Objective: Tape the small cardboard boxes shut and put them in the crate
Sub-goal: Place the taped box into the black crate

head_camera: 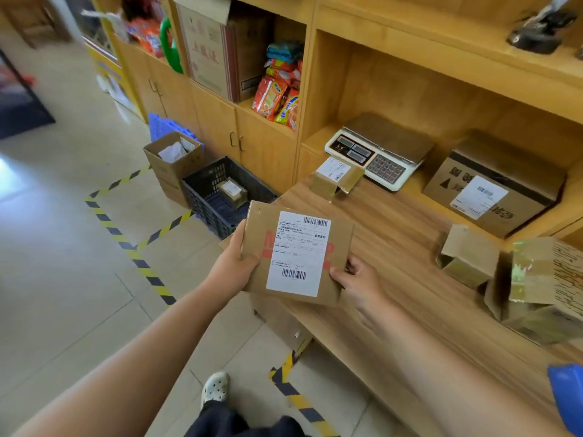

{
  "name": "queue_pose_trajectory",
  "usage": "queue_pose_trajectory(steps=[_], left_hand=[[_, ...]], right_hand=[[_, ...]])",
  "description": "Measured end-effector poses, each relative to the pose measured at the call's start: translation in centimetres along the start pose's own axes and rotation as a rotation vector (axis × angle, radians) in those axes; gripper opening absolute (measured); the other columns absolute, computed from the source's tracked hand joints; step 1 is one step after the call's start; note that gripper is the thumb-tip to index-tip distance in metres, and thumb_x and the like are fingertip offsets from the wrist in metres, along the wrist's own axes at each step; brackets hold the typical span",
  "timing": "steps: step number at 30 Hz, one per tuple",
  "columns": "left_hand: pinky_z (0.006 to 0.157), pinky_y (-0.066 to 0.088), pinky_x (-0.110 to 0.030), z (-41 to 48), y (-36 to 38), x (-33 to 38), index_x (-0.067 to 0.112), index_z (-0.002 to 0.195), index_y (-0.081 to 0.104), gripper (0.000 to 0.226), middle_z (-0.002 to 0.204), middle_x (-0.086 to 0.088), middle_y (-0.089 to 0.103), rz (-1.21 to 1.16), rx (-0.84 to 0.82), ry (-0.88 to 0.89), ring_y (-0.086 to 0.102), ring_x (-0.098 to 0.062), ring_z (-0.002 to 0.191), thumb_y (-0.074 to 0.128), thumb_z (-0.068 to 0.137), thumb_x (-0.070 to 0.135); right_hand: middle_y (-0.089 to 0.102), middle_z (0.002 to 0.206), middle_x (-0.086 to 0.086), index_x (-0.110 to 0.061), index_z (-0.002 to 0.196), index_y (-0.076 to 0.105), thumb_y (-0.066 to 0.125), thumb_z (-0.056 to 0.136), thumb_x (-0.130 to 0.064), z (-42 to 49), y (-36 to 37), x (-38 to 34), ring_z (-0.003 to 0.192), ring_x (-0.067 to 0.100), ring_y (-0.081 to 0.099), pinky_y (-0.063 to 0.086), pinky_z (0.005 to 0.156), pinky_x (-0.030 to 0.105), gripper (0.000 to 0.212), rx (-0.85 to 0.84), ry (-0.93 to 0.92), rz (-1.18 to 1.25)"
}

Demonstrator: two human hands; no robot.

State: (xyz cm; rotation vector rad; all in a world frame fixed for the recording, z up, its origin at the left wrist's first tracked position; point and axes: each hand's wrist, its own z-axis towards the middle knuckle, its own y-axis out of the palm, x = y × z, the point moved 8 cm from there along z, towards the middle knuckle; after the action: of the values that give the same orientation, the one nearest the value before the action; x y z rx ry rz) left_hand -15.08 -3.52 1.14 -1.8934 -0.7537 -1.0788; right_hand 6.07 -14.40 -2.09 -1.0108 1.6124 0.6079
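Left hand (235,263) grips the labelled box (299,250) at its nine o'clock edge and right hand (356,279) pinches its five o'clock corner. They steady it level, likely bound for the crate (202,200) at ten o'clock.

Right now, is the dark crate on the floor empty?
No, one small labelled box lies inside the crate.

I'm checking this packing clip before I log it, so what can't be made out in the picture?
All in the head view:
1. Box, gripped by the left hand and right hand: only its labelled face shows, so taped seams cannot be judged.
2. Label: print too small to read.
3. Crate: near corner hidden behind the box; one parcel shows inside.
4. Blue object: cut off by the right edge.
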Motion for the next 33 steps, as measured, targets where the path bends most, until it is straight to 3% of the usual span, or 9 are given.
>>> queue_pose_trajectory(steps=[4, 8, 10, 13, 16, 20, 29, 33], left_hand=[[0.063, 0.048, -0.021, 0.9, -4.9, -1.5, 0.048, 0.137, 0.021, 0.056, 0.104, 0.016, 0.057, -0.068, 0.068, -0.011, 0.058, -0.001, 0.087, 0.043, 0.097, 0.016], [0.056, 0.043, -0.017, 3.3, -11.4, -4.4, 0.031, 0.136, 0.029, 0.047, 0.104, 0.008, 0.057, -0.069, 0.141, -0.098, 0.056, -0.004, 0.081, 0.048, 0.096, 0.017], [0.064, 0.045, -0.023, 5.1, -15.4, -5.9, 0.025, 0.142, 0.028, 0.052, 0.112, 0.003, 0.057, -0.031, 0.164, -0.128, 0.056, -0.012, 0.086, 0.049, 0.095, 0.017], [0.078, 0.049, -0.033, 7.9, -21.5, -7.4, 0.022, 0.141, 0.031, 0.052, 0.112, 0.001, 0.056, 0.034, 0.18, -0.141, 0.056, -0.019, 0.096, 0.049, 0.093, 0.013], [0.08, 0.052, -0.035, 10.9, -27.7, -9.1, 0.022, 0.14, 0.034, 0.053, 0.109, 0.001, 0.057, 0.06, 0.177, -0.165, 0.058, -0.02, 0.098, 0.05, 0.091, 0.012], [0.086, 0.054, -0.045, 15.4, -34.6, -11.2, 0.023, 0.14, 0.035, 0.054, 0.113, -0.002, 0.06, 0.138, 0.175, -0.183, 0.061, -0.023, 0.099, 0.05, 0.089, 0.017], [0.089, 0.054, -0.045, 26.5, -39.9, -13.7, 0.026, 0.142, 0.031, 0.055, 0.116, 0.0, 0.058, 0.139, 0.094, -0.247, 0.06, -0.022, 0.103, 0.053, 0.093, 0.021], [0.083, 0.053, -0.034, 32.9, -40.9, -13.6, 0.027, 0.141, 0.032, 0.054, 0.113, 0.004, 0.057, 0.154, 0.073, -0.246, 0.058, -0.018, 0.101, 0.054, 0.093, 0.022]], right_hand=[[0.068, 0.095, -0.008, -0.017, 0.111, 0.061, 0.055, 0.089, 0.007, 1.4, 5.4, -1.9, 0.08, -0.001, 0.063, 0.047, 0.065, 0.009, 0.033, -0.057, -0.01, -0.027], [0.07, 0.103, -0.001, -0.025, 0.1, 0.064, 0.058, 0.087, 0.002, 4.2, 12.5, -4.0, 0.092, 0.01, 0.065, 0.049, 0.078, 0.022, 0.031, -0.117, -0.037, -0.091], [0.07, 0.101, -0.001, -0.027, 0.094, 0.063, 0.058, 0.087, 0.002, 5.9, 16.9, -5.0, 0.09, 0.011, 0.064, 0.049, 0.077, 0.022, 0.031, -0.135, -0.041, -0.111], [0.068, 0.101, -0.003, -0.02, 0.104, 0.062, 0.057, 0.088, 0.003, 8.5, 23.5, -6.3, 0.085, 0.005, 0.063, 0.048, 0.066, 0.014, 0.028, -0.145, -0.037, -0.123], [0.066, 0.103, 0.001, -0.012, 0.115, 0.059, 0.055, 0.09, 0.002, 10.9, 30.4, -6.8, 0.082, 0.004, 0.062, 0.045, 0.057, 0.011, 0.029, -0.143, 0.006, -0.108], [0.065, 0.105, -0.001, -0.014, 0.119, 0.057, 0.055, 0.092, -0.003, 13.9, 37.9, -6.6, 0.085, 0.004, 0.061, 0.045, 0.059, 0.013, 0.029, -0.153, 0.075, -0.111], [0.066, 0.105, 0.004, -0.012, 0.114, 0.058, 0.055, 0.092, -0.004, 22.5, 44.7, -6.8, 0.085, 0.008, 0.062, 0.046, 0.058, 0.015, 0.024, -0.13, 0.177, -0.152], [0.065, 0.097, 0.0, -0.018, 0.105, 0.057, 0.057, 0.092, -0.006, 28.6, 46.4, -7.3, 0.079, 0.005, 0.061, 0.044, 0.054, 0.015, 0.017, -0.1, 0.2, -0.15]])
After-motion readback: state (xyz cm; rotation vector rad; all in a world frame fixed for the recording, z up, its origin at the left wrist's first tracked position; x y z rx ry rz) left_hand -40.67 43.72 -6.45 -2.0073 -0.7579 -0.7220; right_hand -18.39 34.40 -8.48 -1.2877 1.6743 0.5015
